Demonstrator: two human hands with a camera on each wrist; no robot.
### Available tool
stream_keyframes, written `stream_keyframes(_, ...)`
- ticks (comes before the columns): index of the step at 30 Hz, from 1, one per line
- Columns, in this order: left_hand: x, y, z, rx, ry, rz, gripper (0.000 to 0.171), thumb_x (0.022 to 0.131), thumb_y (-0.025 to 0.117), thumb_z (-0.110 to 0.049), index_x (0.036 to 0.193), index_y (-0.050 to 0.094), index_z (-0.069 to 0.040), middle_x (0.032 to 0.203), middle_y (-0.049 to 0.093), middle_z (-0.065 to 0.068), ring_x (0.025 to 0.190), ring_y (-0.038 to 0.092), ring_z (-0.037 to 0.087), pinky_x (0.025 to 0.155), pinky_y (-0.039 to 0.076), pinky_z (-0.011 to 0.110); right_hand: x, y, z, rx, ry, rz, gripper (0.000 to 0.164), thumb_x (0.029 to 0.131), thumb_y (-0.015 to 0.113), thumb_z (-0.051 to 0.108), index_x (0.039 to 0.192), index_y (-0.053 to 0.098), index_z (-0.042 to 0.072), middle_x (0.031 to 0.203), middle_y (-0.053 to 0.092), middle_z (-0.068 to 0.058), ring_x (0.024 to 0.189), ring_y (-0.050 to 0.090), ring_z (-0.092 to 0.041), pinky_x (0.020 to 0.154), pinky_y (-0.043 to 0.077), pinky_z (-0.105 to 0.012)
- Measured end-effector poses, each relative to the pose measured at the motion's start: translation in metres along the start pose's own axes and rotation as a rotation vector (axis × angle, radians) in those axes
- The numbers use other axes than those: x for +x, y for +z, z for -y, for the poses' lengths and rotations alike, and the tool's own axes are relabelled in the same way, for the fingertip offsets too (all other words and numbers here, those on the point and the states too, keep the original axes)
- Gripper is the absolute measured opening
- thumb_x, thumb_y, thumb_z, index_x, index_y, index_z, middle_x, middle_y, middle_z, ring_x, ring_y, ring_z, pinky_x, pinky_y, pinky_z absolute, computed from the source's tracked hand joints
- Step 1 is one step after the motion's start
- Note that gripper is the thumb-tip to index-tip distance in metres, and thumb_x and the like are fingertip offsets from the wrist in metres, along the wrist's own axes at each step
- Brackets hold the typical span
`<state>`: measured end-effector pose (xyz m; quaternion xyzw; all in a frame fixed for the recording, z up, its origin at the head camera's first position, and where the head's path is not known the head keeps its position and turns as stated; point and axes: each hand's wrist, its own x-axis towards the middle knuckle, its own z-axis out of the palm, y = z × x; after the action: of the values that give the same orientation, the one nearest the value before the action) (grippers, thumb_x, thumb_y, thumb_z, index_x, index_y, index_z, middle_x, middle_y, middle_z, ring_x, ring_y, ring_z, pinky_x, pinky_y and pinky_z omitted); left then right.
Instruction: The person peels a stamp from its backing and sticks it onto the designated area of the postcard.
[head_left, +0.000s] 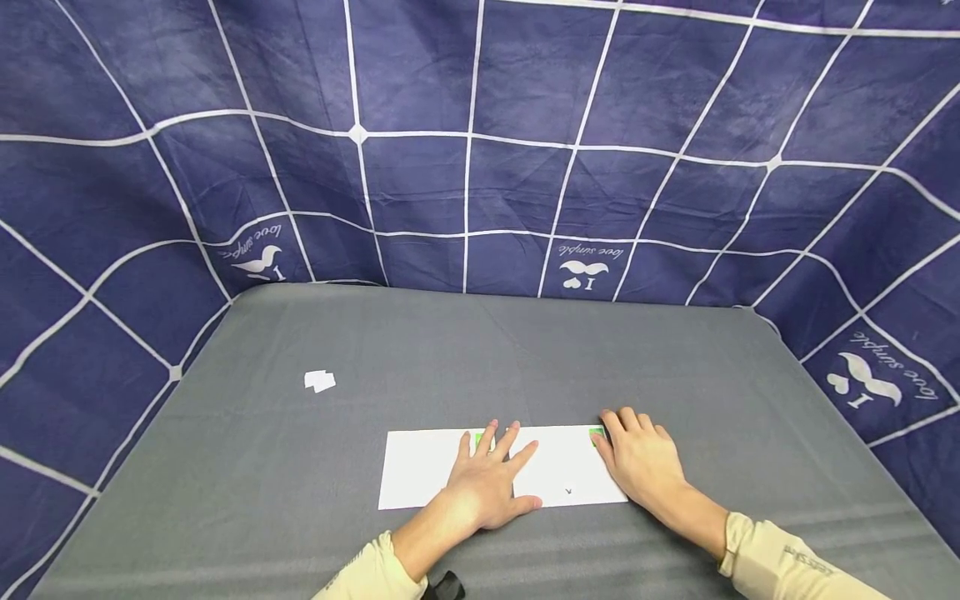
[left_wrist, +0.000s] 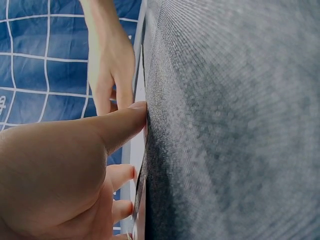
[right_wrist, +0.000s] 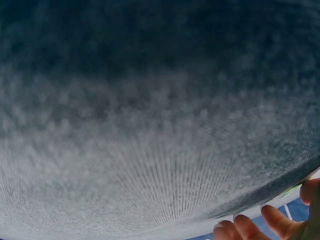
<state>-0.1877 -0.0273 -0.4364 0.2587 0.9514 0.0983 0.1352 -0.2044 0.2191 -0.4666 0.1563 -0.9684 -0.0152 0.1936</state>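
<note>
Two white paper sheets lie side by side on the grey surface in the head view, the left sheet [head_left: 416,471] and the right sheet [head_left: 566,467]. Each has a green patch near its top right corner; the right sheet also bears a small dark mark near its lower edge. My left hand [head_left: 483,487] is spread with straight fingers across the join between them, covering part of both. At the right sheet's right edge rests my right hand [head_left: 643,460], its thumb over the green patch [head_left: 596,432] and its other fingers beyond the edge on the cloth.
Small white paper pieces [head_left: 320,381] overlap each other on the left of the grey cloth-covered table [head_left: 375,333]. A blue curtain [head_left: 420,183] with white grid lines stands behind and at both sides. A black object [head_left: 447,586] shows by the left sleeve.
</note>
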Motion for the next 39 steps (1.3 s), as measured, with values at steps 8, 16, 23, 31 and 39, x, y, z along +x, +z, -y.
stream_keyframes(8, -0.001, 0.0, 0.001, 0.002, -0.001, 0.005, 0.071, 0.087, 0.053, -0.062, 0.148, 0.034, -0.031, 0.156, 0.023, 0.002, 0.142, 0.017, 0.028, 0.109, 0.016, 0.055, 0.0, 0.002, 0.003, 0.029, 0.02, -0.004, 0.039, 0.089, 0.063, 0.032, 0.114, 0.061, 0.002, 0.107, 0.059, -0.017, 0.095, 0.058, -0.037, 0.073, 0.047, -0.052)
stream_keyframes(16, -0.001, -0.001, 0.003, 0.007, -0.007, 0.007, 0.07, 0.087, 0.053, -0.062, 0.148, 0.034, -0.032, 0.156, 0.022, 0.001, 0.142, 0.017, 0.027, 0.109, 0.016, 0.055, 0.003, 0.003, 0.007, 0.059, 0.059, 0.056, 0.041, 0.092, 0.059, 0.031, 0.122, 0.057, 0.002, 0.117, 0.056, -0.02, 0.107, 0.053, -0.039, 0.081, 0.044, -0.054)
stream_keyframes(23, -0.002, -0.002, 0.003, -0.005, -0.005, 0.007, 0.07, 0.087, 0.054, -0.062, 0.148, 0.034, -0.032, 0.156, 0.022, 0.001, 0.142, 0.017, 0.027, 0.109, 0.016, 0.055, 0.009, 0.002, 0.006, 0.072, 0.071, 0.07, 0.043, 0.093, 0.058, 0.032, 0.123, 0.056, 0.001, 0.118, 0.055, -0.02, 0.109, 0.052, -0.039, 0.082, 0.043, -0.055)
stream_keyframes(31, 0.0, -0.001, 0.004, 0.015, -0.005, 0.009, 0.07, 0.087, 0.053, -0.063, 0.148, 0.034, -0.034, 0.156, 0.022, 0.0, 0.142, 0.016, 0.026, 0.109, 0.016, 0.054, 0.014, 0.004, 0.003, 0.083, 0.09, 0.096, 0.046, 0.094, 0.056, 0.034, 0.125, 0.054, 0.001, 0.121, 0.053, -0.021, 0.112, 0.049, -0.04, 0.084, 0.042, -0.056)
stream_keyframes(39, 0.0, -0.001, 0.004, 0.018, -0.013, 0.007, 0.07, 0.086, 0.053, -0.063, 0.147, 0.035, -0.034, 0.155, 0.023, -0.001, 0.142, 0.017, 0.026, 0.109, 0.016, 0.054, 0.017, 0.006, 0.004, 0.075, 0.097, 0.115, 0.047, 0.095, 0.054, 0.036, 0.127, 0.053, 0.001, 0.123, 0.052, -0.023, 0.113, 0.049, -0.041, 0.085, 0.041, -0.057)
